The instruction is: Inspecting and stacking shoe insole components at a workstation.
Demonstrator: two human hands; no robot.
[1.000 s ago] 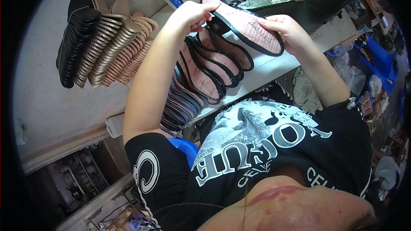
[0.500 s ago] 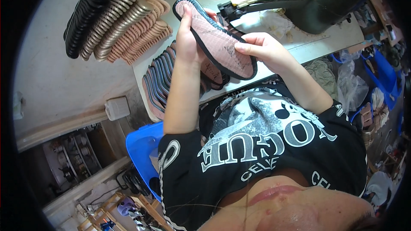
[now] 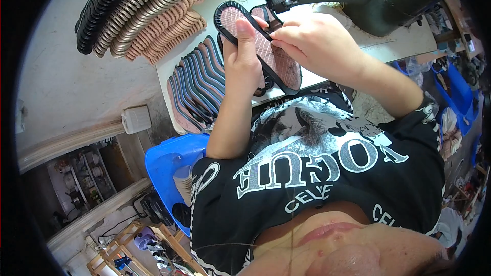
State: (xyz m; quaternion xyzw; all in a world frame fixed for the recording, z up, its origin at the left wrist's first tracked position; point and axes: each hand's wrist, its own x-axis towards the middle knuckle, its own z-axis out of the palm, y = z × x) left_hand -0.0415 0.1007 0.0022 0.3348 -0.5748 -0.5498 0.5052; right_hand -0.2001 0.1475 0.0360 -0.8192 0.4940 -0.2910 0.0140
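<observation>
A shoe insole [image 3: 284, 62] with a pink face and a black edging is held up over the table's front part. My left hand [image 3: 244, 59] is closed around its left side, thumb pressed on the pink face. At the insole's right edge, the thumb and forefinger of my right hand [image 3: 319, 41] are pinched together on the black edging. The insole slants, one end up at the left and the other down toward my shirt. Behind it, another dark-edged pink piece [image 3: 267, 16] partly shows. My fingers beneath the insole are mostly hidden.
A row of insoles [image 3: 197, 84] stands on the white table [image 3: 394, 46] at the left. Stacks of black, gold and pink soles [image 3: 148, 15] lie farther back. A dark machine arm [image 3: 322, 0] reaches in from the right. A blue bin [image 3: 166, 166] is at my left.
My right hand has moved from the insole's lower end up to its middle edge and now pinches there. The left hand has shifted slightly right and down, and the insole has turned a little.
</observation>
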